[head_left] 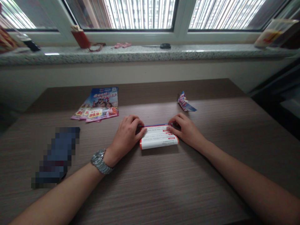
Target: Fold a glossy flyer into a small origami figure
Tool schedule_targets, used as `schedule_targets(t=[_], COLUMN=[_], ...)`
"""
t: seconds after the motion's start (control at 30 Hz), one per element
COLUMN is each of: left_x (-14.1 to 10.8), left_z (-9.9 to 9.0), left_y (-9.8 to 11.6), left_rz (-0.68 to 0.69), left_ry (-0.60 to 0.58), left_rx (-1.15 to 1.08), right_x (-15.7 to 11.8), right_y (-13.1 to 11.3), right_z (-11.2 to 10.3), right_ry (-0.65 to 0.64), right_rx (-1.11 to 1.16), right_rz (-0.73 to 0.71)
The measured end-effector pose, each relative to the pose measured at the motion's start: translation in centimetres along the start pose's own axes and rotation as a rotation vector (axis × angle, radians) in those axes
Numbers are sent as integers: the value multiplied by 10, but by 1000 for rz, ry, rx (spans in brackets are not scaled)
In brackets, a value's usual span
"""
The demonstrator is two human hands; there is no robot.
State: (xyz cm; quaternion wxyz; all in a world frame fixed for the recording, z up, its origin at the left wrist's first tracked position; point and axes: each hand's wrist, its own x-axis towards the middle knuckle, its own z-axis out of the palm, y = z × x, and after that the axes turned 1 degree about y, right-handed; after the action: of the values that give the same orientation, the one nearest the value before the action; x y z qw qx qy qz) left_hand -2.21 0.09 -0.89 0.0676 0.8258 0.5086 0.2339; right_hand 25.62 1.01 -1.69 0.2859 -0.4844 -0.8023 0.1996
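A printed sheet of paper (pixel 158 137) with white, red and blue on it lies bent over on the brown table, its near edge curling up. My left hand (pixel 127 134), with a metal watch on the wrist, pinches its left end between thumb and fingers. At the right end, the thumb and fingers of my right hand (pixel 184 128) close on the paper near its far edge. Beyond my right hand stands a small folded paper piece (pixel 185 102). Several colourful flyers (pixel 104 104) lie fanned out and overlapping to the far left of the sheet.
A dark, pixelated flat object (pixel 57 157) lies on the table (pixel 145 193) left of my left forearm. On the stone windowsill (pixel 140 55) are a red container (pixel 80 37), small pink items (pixel 122 45), dark-handled scissors (pixel 164 46) and a clear cup-like container (pixel 269 34).
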Motion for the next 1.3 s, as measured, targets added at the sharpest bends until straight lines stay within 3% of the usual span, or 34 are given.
schedule_targets(t=[1.3], left_x=[-1], left_z=[1], left_y=[-1], left_rz=[-2], left_ry=[2], left_rx=[-5], right_x=[3], right_y=[2], right_z=[2], right_ry=[10], right_rx=[11], right_rz=[11])
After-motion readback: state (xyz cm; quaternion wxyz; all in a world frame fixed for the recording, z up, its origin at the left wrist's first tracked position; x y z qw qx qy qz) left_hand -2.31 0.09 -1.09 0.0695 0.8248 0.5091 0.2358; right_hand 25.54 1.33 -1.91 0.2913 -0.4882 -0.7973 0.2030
